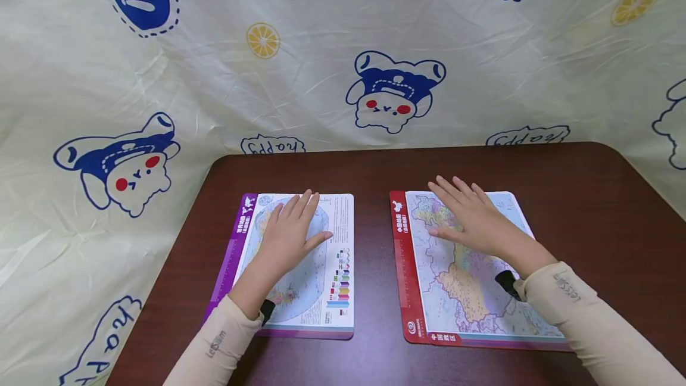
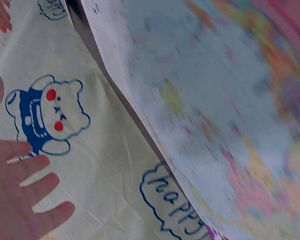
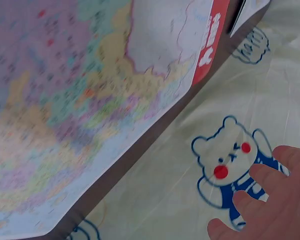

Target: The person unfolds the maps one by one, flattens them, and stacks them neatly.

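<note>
Over a purple-edged map board (image 1: 339, 255) on the left, my left hand (image 1: 289, 237) is held with its fingers straight and thumb spread. My right hand (image 1: 477, 222) is spread in the same way over a red-edged map board (image 1: 466, 290) on the right. In the left wrist view the purple-edged board's pale blue map (image 2: 190, 100) fills the right side, with the fingers (image 2: 40, 185) at lower left. The right wrist view has the coloured map (image 3: 65, 100) at upper left and spread fingers (image 3: 275, 185) at lower right. Neither hand grips anything.
Both boards lie side by side on a dark brown table (image 1: 370, 314) with rounded far corners. A strip of bare tabletop separates them. Beyond the far edge hangs a pale sheet (image 1: 321, 94) printed with blue bears and orange slices.
</note>
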`<state>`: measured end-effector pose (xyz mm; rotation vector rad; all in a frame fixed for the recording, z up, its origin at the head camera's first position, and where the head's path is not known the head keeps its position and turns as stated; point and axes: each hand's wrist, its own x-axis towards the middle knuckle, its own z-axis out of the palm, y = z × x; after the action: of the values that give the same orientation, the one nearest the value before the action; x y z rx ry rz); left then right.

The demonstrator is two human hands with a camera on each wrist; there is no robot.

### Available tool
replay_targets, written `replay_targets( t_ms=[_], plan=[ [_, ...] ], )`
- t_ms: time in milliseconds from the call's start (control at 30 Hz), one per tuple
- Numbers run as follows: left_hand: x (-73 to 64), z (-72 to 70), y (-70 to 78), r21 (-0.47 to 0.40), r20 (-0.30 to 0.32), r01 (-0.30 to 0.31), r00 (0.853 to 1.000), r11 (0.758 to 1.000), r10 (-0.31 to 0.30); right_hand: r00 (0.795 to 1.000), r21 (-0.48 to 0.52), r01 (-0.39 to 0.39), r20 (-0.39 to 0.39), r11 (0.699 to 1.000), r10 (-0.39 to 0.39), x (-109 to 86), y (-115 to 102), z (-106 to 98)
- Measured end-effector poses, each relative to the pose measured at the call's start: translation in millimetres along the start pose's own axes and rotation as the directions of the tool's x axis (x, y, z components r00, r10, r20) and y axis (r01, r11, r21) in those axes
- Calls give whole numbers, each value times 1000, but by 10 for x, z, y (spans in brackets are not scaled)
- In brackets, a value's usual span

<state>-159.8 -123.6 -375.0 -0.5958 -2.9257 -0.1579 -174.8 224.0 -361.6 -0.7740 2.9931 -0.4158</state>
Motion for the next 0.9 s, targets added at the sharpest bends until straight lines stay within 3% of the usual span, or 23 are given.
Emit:
replay_targets(
  t_ms=[133,300,467,567,733,900],
  plan=[
    [57,-1,143,-79,-55,32,998,996,-37,999,26,-12,-38,1000,13,-83,108,-46],
    [125,37,327,-196,-89,24,995,980,-43,995,79,-83,-55,993,87,-197,238,-85],
    [195,102,517,-354,-57,8,998,935,-31,986,158,-148,-55,976,159,-356,397,-128],
    [243,152,630,-475,-6,32,999,880,-39,980,202,-180,-53,963,194,-452,499,-140],
    [299,218,793,-643,105,98,994,760,-39,962,239,-260,-14,936,271,-591,657,-109],
    [309,288,937,-758,261,216,965,615,-18,936,244,-350,59,905,346,-702,780,-52]
  ],
)
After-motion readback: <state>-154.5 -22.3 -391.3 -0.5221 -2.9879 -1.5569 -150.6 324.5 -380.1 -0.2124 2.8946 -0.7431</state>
